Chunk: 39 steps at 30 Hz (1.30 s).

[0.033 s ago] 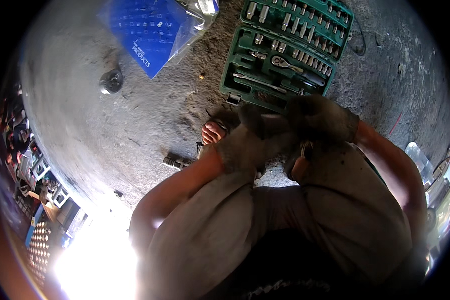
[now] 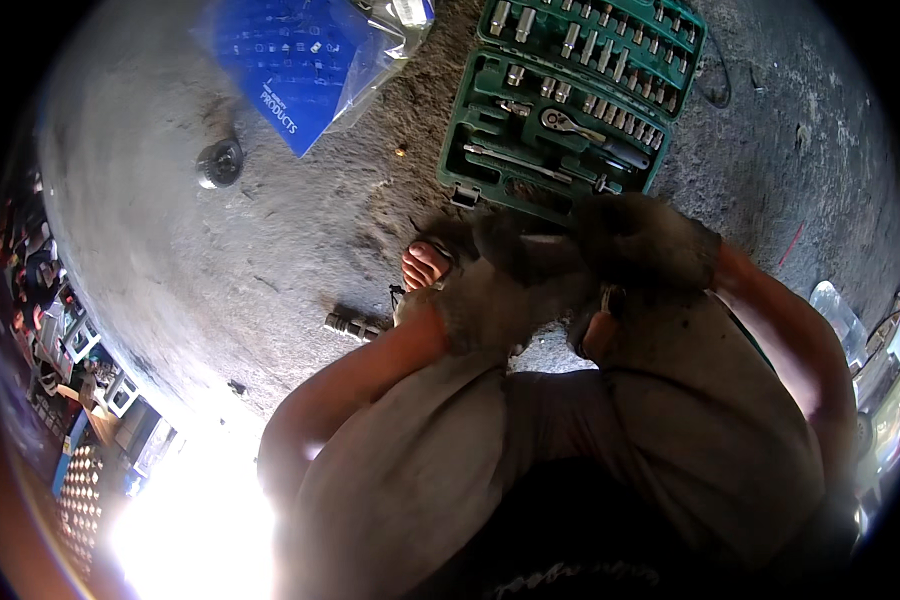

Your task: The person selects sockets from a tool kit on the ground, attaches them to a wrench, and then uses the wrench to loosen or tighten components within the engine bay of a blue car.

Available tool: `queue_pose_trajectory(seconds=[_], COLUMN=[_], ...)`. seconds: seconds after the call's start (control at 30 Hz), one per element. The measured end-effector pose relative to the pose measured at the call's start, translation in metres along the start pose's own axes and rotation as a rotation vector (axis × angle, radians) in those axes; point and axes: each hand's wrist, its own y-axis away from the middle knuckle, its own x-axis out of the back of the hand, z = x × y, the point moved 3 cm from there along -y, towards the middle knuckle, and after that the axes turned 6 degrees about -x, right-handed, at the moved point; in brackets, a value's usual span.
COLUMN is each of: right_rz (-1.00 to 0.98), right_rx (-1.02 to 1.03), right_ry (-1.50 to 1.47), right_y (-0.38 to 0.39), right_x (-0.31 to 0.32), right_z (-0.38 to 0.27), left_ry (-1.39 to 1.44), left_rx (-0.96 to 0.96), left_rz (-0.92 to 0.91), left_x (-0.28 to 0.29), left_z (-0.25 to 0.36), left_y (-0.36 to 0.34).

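Below the green socket case (image 2: 560, 110), gloved left hand (image 2: 495, 300) and right hand (image 2: 640, 240) meet; grips and held thing's axis unclear.

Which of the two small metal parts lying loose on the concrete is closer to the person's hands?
The stubby cylindrical piece, lying just beside the left forearm below the bare toes. The round dark wheel-like part sits much farther off, near the blue packet.
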Motion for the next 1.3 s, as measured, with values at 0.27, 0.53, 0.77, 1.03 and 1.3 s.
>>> queue_pose_trajectory(seconds=[0.27,0.53,0.77,1.03,1.3], right_rz=[0.012,0.313,0.401,0.305,0.235], right_rx=[0.019,0.381,0.244,0.372,0.332], right_ry=[0.196,0.451,0.615,1.288,1.503], right_y=[-0.017,0.022,0.007,-0.068,-0.091], right_x=[0.033,0.202,0.171,0.117,0.111], right_z=[-0.027,0.003,-0.017,-0.051,-0.068], left_ry=[-0.615,-0.711,-0.159,-0.663,-0.115], left_rx=[-0.391,-0.124,0.030,-0.236,0.171], left_rz=[0.175,0.227,0.312,0.056,0.159], left_x=[0.015,0.025,0.031,0.033,0.035], left_z=[0.039,0.060,-0.002,0.025,0.018], left_y=[-0.022,0.014,0.033,0.013,0.014])
